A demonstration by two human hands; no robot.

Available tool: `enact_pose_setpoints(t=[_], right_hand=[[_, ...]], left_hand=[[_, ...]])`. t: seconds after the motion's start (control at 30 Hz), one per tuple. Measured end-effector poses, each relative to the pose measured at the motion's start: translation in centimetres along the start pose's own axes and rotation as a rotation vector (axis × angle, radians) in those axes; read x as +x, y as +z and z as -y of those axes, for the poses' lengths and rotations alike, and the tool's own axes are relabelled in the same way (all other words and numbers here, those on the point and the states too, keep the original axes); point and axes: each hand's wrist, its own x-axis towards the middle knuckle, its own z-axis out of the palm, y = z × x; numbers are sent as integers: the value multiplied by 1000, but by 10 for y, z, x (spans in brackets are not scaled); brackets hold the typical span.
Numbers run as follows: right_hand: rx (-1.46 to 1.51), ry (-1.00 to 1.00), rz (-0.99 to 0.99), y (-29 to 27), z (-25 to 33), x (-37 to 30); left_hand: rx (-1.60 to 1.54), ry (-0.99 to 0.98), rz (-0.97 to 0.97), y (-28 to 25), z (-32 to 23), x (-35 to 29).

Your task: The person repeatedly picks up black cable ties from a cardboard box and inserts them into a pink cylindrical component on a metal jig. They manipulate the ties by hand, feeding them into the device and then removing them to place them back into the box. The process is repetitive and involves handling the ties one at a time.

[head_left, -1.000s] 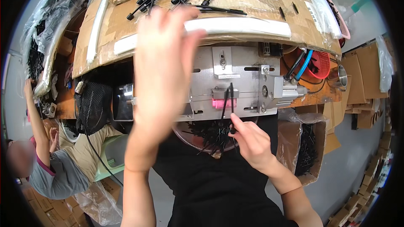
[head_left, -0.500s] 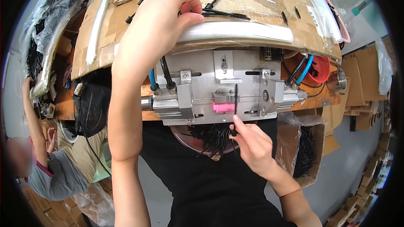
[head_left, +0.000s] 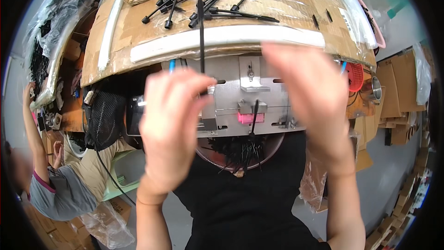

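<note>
My left hand [head_left: 173, 115], somewhat blurred, is left of the metal fixture [head_left: 231, 76]. Its fingers are pinched on a thin black rod [head_left: 201, 37], which stands up from them toward the cardboard. A second black rod [head_left: 255, 119] rests in the fixture, across the pink block [head_left: 245, 118] and the small metal block [head_left: 247, 107]. My right hand [head_left: 312, 88] is raised over the fixture's right side. Motion smears its fingers, so whether it holds anything cannot be made out. The fixture's right clamp is mostly hidden behind it.
Several black rods with knobbed ends [head_left: 173, 9] lie on the cardboard [head_left: 296, 11] behind the fixture. Below its front edge is a bowl [head_left: 277, 150] of black pieces. A red basket [head_left: 355, 78] and a metal cup [head_left: 375, 88] stand right. Another person [head_left: 64, 194] sits at left.
My left hand has come back from the cardboard with a black rod. My right hand has left the rod at the fixture's front and risen to the upper right.
</note>
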Motion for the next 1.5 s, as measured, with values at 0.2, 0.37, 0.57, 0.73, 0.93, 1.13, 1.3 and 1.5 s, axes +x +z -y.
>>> enact_pose_setpoints(t=[0.2, 0.37, 0.57, 0.73, 0.93, 1.13, 1.3, 1.5], right_hand=[[38, 23, 571, 25, -81, 113], [392, 177, 69, 18, -92, 100], [722, 513, -330, -52, -59, 41], [786, 440, -356, -51, -16, -41], [521, 429, -36, 6, 66, -115], [462, 439, 76, 43, 77, -124], [411, 423, 138, 33, 71, -116], [129, 236, -51, -19, 14, -35]], left_hand=[[10, 2, 288, 40, -44, -76], [158, 39, 376, 70, -47, -93], [200, 58, 428, 69, -46, -88], [150, 54, 440, 69, -45, -85], [-54, -54, 406, 40, -40, -56], [118, -53, 55, 17, -15, -1], [170, 145, -2, 20, 26, 66], [167, 417, 336, 32, 72, 134]])
